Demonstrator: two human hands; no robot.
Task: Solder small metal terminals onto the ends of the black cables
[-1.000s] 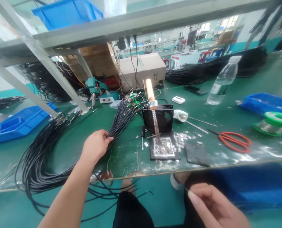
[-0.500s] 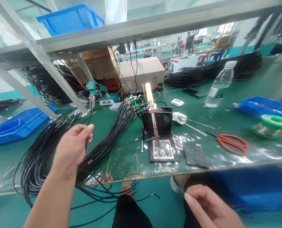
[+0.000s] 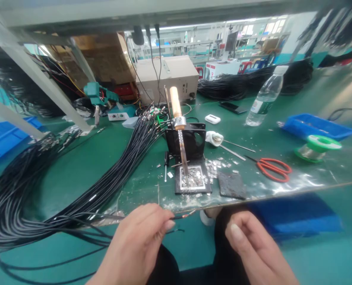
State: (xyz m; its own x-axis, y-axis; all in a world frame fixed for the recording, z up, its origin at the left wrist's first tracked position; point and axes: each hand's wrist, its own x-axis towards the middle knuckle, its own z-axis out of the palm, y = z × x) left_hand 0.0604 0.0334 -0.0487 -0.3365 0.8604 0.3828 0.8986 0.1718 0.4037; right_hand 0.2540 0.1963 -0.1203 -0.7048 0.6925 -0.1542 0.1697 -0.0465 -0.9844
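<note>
Over my lap, my left hand pinches a black cable close to its stripped end, where bare wire points right. My right hand is curled to the right of that end, thumb against fingers; whatever lies between them cannot be made out. A soldering iron with a wooden handle leans in its stand, tip down over a small framed tray of metal bits. A thick bundle of black cables curves across the left of the bench, some hanging over its front edge.
Red-handled scissors, a green solder spool, a water bottle and a blue tray stand right. A dark pad lies near the edge. Shelf posts rise at left; a beige box sits behind.
My left hand has come down and right from above the bench to over my lap, now with a cable's stripped end showing. My right hand has risen slightly. The view has tilted and shifted.
</note>
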